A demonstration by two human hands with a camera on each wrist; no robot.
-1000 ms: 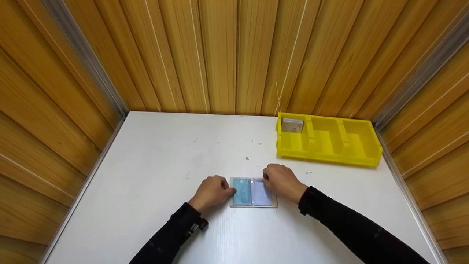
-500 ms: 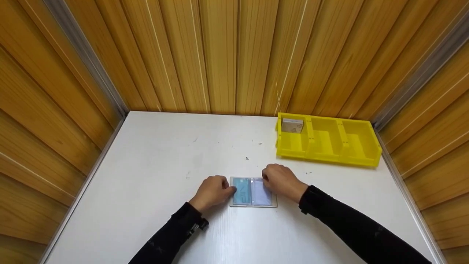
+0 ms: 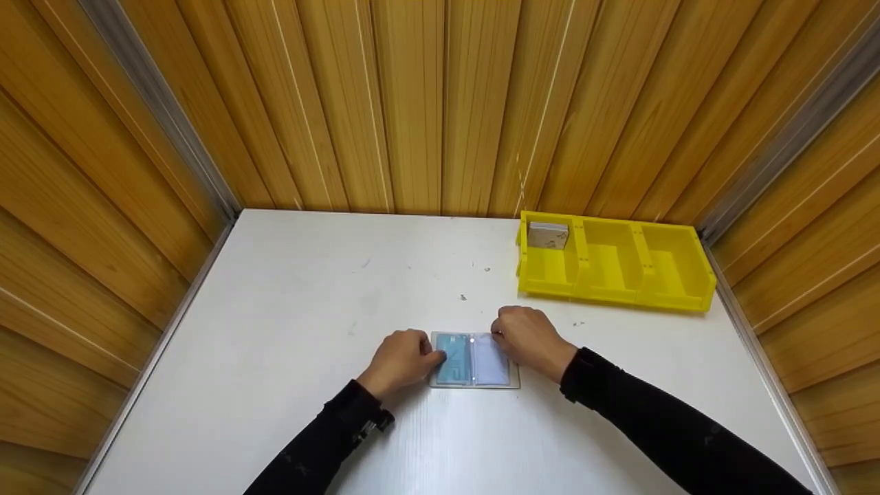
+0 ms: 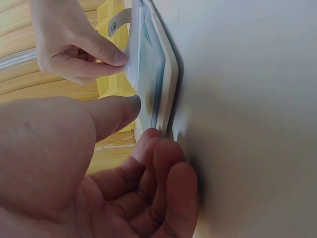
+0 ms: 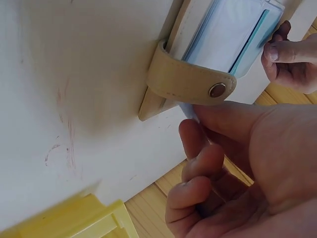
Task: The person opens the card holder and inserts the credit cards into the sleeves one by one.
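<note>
An open card holder (image 3: 454,375) lies on the white table, with clear plastic sleeves inside. A light-blue card shows in its left half; the right half (image 3: 493,364) looks pale lavender. My left hand (image 3: 402,361) grips the left edge, thumb (image 4: 121,111) on top of the sleeve and fingertips at the cover's rim. With thumb and forefinger, my right hand (image 3: 533,340) pinches the upper corner of a right-hand sleeve. In the right wrist view, a beige strap (image 5: 183,79) with a metal snap (image 5: 217,90) stands up from the cover beside that thumb.
A yellow bin (image 3: 615,299) with three compartments stands at the table's back right. In its left compartment, a small stack of pale cards or a box (image 3: 548,236) leans against the back. Wood-patterned walls (image 3: 412,103) enclose the white table (image 3: 302,275) at the back and sides.
My left thumb has edged slightly further over the left sleeve. The right hand keeps its pinch, and the card holder stays in nearly the same place.
</note>
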